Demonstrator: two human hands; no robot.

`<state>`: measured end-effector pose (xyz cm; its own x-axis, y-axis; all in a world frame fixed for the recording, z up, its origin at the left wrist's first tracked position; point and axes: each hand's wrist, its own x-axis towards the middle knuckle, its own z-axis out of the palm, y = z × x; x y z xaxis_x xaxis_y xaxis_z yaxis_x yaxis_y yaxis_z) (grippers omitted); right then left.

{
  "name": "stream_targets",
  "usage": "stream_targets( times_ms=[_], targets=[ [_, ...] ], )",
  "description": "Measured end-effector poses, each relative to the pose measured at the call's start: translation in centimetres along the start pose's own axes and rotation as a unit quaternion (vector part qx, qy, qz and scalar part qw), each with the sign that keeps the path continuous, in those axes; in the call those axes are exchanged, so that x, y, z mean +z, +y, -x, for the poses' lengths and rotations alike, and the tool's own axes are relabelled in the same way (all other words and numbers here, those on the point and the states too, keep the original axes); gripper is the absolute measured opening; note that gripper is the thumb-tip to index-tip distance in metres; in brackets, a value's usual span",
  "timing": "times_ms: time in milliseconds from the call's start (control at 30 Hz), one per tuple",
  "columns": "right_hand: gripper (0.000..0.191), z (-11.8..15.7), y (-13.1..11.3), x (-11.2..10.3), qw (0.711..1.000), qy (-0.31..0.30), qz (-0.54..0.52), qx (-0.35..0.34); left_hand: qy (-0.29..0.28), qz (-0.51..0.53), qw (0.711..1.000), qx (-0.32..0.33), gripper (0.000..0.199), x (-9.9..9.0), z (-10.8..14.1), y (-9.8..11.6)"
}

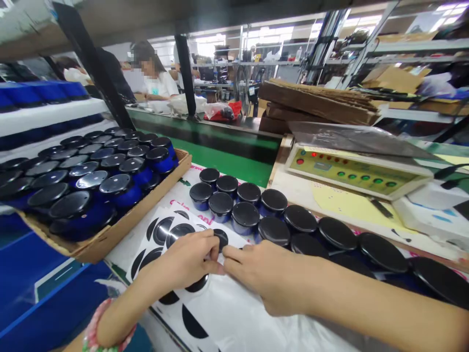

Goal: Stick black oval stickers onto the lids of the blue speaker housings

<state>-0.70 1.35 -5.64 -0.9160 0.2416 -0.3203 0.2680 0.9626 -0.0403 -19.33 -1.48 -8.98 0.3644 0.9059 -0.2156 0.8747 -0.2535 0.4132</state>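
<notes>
Sheets of round black stickers [178, 233] lie on the bench in front of me, with a white backing sheet [234, 315] at their right. Fingers closed in a pinch, my left hand [190, 258] is over the stickers, at the edge of the white sheet. My right hand [256, 269] touches the same edge, its thumb and fingers pressed together close to the left fingertips. Just behind the hands stand two rows of blue jars with black lids [245, 215], which run off to the right. What lies between the fingertips is partly hidden.
At the left, a cardboard tray [110, 239] holds many blue jars with black lids. A control box [359, 171] with lit buttons stands at the right, near stacked flat cardboard [315, 102]. Beyond the green conveyor [234, 156] sits a person [157, 80]. Dark posts hold a shelf overhead.
</notes>
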Motion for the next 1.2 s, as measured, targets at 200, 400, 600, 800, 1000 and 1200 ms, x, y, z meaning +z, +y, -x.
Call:
stream_targets(
  times_ms=[200,400,600,800,1000,1200],
  targets=[
    [0.052,-1.3,0.1,-1.2,0.999,-0.005,0.027,-0.037,0.027,-0.022,0.999,0.003,0.01,0.0,-0.1,-0.1],
    [0.02,0.3,-1.0,-0.4,0.986,0.111,0.113,-0.047,0.03,-0.005,0.999,0.009,0.01,0.4,0.1,-0.3],
    [0.014,5.6,2.2,-2.9,0.919,0.283,-0.231,0.145,0.037,0.004,0.999,-0.013,0.015,0.4,0.1,0.0],
    [0.037,5.7,10.7,-0.3,0.631,0.386,-0.571,0.356,0.187,0.015,0.975,0.121,0.016,1.9,-1.6,1.1],
    [0.037,3.9,12.0,3.2,0.565,0.354,-0.647,0.37,0.247,-0.074,0.925,0.278,0.027,4.2,-3.9,0.4],
    [0.038,3.7,12.0,3.2,0.509,0.336,-0.675,0.414,0.23,-0.107,0.921,0.296,0.032,4.3,-4.0,-0.1]
  ],
)
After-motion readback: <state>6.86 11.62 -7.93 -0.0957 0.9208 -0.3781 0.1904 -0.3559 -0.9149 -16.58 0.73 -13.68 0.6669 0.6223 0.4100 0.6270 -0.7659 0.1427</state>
